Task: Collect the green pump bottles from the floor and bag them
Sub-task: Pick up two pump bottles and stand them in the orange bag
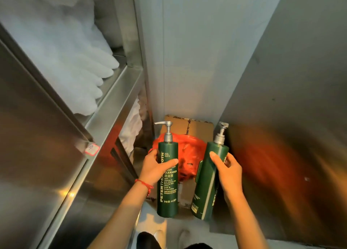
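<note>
Bottles are lifted, so bagging is the step in hand. Left hand (pixel 156 167) fingers wrap one green pump bottle (pixel 167 179); right hand (pixel 228 171) fingers clasp two others (pixel 205 185). Beyond the fingertips lies the red bag (pixel 187 155), whose mouth likely needs opening.

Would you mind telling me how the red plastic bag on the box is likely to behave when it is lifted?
The red plastic bag looks thin and crinkled, so it would probably be floppy and sag out of shape. It seems light for its size, though its contents cannot be seen. Both hands hold green bottles, left hand and right hand, so opening a limp bag may be awkward.
</note>
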Available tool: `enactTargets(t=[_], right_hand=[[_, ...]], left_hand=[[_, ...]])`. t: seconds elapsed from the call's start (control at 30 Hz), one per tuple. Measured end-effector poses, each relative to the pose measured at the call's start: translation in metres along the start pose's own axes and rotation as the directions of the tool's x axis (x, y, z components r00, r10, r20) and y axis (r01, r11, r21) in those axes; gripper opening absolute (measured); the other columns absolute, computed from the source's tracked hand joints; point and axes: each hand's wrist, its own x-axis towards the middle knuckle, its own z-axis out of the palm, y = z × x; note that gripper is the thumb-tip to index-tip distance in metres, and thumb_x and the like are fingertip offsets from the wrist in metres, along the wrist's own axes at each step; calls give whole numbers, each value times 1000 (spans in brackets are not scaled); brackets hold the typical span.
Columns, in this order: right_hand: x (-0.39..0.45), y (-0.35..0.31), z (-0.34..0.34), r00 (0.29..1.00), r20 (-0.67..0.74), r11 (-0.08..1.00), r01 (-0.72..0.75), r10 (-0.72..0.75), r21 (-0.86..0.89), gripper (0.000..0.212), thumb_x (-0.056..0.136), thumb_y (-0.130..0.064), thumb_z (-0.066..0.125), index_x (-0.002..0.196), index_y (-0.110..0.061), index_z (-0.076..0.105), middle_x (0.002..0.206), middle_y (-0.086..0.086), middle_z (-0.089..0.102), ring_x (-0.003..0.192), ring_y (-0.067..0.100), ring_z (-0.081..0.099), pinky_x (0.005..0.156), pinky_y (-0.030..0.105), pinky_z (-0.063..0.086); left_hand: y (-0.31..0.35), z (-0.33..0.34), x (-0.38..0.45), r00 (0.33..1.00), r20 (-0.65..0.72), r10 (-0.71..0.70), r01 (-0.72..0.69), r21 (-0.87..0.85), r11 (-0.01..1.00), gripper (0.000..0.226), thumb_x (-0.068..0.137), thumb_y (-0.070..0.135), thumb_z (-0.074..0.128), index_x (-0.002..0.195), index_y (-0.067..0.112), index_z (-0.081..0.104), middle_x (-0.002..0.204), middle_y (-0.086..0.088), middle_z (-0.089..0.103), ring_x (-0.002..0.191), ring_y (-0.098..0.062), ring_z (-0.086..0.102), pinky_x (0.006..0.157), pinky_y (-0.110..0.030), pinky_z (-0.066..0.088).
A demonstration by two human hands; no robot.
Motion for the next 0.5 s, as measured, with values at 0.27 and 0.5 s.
enactTargets(t=[0.27,0.5], right_hand=[[63,25,14,999,26,995,31,-28,-97,39,64,-30,78,98,-30,59,96,-8,67,85,0,64,75,22,49],[114,62,31,998,-22,990,57,-60,-129,51,62,-26,80,104,-37,53,102,-13,63,92,-4,61,74,11,46]], left_hand=[[-21,20,71,1000,18,26,-26,18,1000,56,61,6,82,110,17,56,97,7,65,81,5,62,64,-8,46],[-56,33,129,998,-19,62,-61,47,997,55,54,17,84,95,42,57,97,12,66,89,-3,64,76,-22,51]])
